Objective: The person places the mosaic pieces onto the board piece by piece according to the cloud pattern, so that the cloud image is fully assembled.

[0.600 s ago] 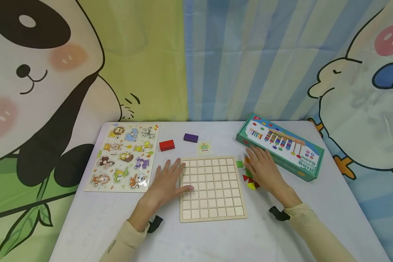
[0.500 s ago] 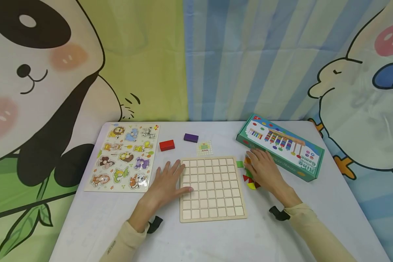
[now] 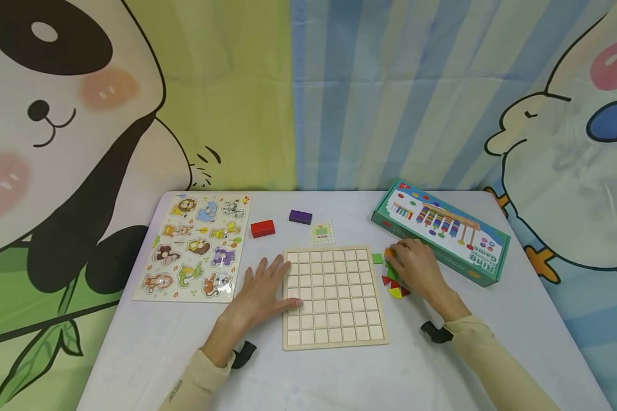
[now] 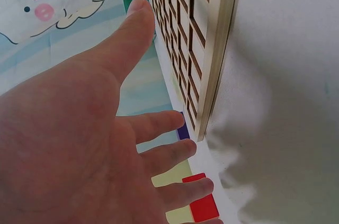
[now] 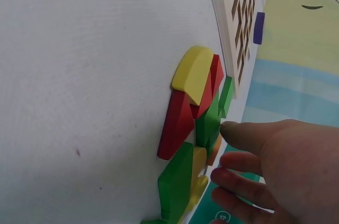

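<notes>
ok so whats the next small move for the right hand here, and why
Probably pinch the orange block and lift it clear. The right hand has its fingers curled at the pile of coloured blocks beside the wooden grid board, which has no pieces in it and is steadied by the flat left hand.

You wear cream long sleeves, lower frame. A black strap with a small black mount sits at each wrist. Your left hand (image 3: 259, 291) and right hand (image 3: 416, 268) are bare.
</notes>
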`<state>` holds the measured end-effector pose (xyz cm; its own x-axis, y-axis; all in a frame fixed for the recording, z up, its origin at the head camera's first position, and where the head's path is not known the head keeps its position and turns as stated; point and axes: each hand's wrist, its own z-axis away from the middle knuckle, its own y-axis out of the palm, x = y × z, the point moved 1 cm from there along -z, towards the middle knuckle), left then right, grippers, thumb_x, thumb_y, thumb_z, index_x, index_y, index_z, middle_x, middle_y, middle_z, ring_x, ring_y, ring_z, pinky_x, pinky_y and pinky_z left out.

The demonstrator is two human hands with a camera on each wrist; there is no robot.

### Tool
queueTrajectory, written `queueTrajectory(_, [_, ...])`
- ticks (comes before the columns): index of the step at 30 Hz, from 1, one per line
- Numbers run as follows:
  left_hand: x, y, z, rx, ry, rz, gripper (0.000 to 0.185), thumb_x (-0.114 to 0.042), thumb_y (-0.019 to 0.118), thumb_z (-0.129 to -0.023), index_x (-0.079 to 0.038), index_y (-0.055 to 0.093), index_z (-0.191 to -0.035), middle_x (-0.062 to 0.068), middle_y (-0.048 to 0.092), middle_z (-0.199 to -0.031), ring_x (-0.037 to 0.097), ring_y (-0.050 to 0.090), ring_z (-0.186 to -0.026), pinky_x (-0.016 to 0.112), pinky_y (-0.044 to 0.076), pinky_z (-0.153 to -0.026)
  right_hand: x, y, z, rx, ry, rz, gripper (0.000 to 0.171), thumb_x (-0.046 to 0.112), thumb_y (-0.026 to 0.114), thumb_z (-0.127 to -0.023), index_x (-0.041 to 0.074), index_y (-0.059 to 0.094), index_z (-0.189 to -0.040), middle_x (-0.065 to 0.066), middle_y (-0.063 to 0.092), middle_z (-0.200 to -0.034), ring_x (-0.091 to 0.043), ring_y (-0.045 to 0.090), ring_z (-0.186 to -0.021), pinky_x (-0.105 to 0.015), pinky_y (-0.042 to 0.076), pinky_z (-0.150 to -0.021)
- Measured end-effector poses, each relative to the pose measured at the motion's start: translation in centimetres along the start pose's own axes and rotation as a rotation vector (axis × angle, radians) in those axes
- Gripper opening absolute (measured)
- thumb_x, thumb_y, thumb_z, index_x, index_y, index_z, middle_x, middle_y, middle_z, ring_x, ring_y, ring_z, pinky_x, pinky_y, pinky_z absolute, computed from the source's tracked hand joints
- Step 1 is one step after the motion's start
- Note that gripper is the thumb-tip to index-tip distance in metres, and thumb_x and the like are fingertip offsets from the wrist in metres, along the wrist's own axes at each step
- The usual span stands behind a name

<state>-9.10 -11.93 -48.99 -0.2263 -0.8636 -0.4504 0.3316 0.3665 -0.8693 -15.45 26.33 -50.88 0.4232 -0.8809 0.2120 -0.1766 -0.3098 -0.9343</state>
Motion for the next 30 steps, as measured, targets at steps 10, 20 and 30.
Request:
queueTrajectory(10, [0.31, 0.34, -0.07, 0.015, 0.001, 0.008, 0.098, -0.064, 0.070, -0.084, -0.011, 0.035, -0.159, 0.016, 0.024, -0.168, 0.051, 0.018, -0.153, 0.076, 0.015, -0.117, -0.10, 0.02, -0.64, 0.044, -0.010, -0.056, 0.020, 0.015, 0.075, -0.092, 0.001, 0.077, -0.106, -0.015, 0.076, -0.101, -0.035, 0.067, -0.093, -0.049, 0.056, -0.082])
queueTrajectory(20, [0.56, 0.37, -0.22, 0.028, -0.008, -0.003, 0.098, -0.064, 0.070, -0.085, -0.011, 0.033, -0.159, 0.015, 0.023, -0.169, 0.050, 0.015, -0.154, 0.076, 0.014, -0.117, -0.42, -0.39, -0.68, 0.116, 0.010, -0.087, 0.023, 0.009, 0.075, -0.090, 0.001, 0.076, -0.112, -0.014, 0.077, -0.109, -0.033, 0.066, -0.099, -0.049, 0.056, -0.085])
queueTrajectory(30, [0.76, 0.20, -0.21, 0.055, -0.006, 0.023, 0.106, -0.062, 0.077, -0.079, -0.012, 0.031, -0.160, 0.012, 0.021, -0.170, 0.048, 0.011, -0.155, 0.076, 0.011, -0.118, -0.74, 0.18, -0.78, 0.011, -0.060, -0.063, 0.022, 0.013, 0.080, -0.087, 0.003, 0.077, -0.106, -0.012, 0.078, -0.101, -0.030, 0.066, -0.091, -0.047, 0.055, -0.079])
